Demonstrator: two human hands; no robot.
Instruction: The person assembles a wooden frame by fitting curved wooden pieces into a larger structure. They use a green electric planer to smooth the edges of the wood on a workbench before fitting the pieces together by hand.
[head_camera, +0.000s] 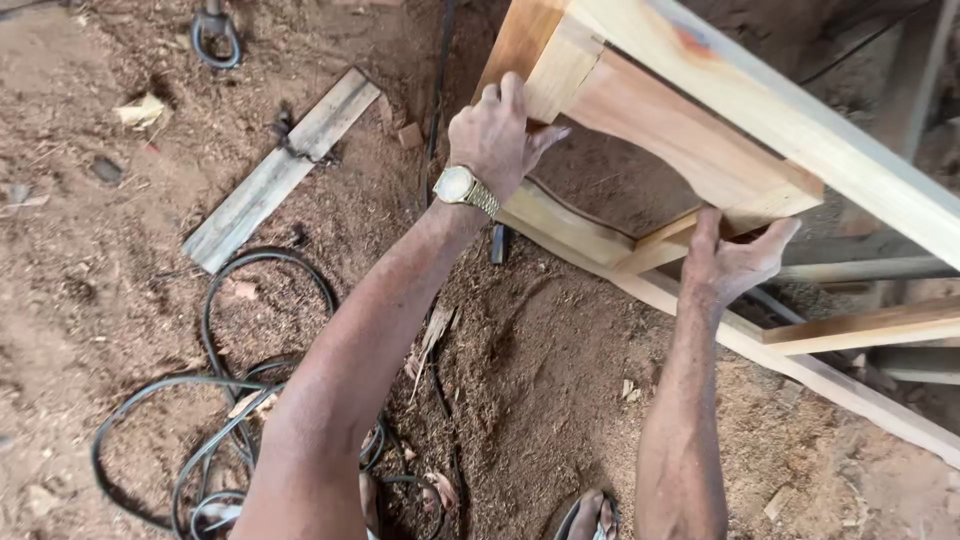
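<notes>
A pale wooden frame (700, 130), like a table turned on its side, fills the upper right. It has a curved apron board between two legs. My left hand (495, 135), with a gold wristwatch on its wrist, grips the upper-left leg end where it meets the apron. My right hand (735, 255) clasps the lower-right corner of the apron from below, fingers wrapped around the joint. Both arms reach up from the bottom of the view.
The ground is covered in sawdust and wood shavings. A grey plank (280, 170) lies at upper left. Black cable coils (220, 400) loop at lower left. A metal ring (215, 38) is at the top. A sandalled foot (590, 515) shows at the bottom.
</notes>
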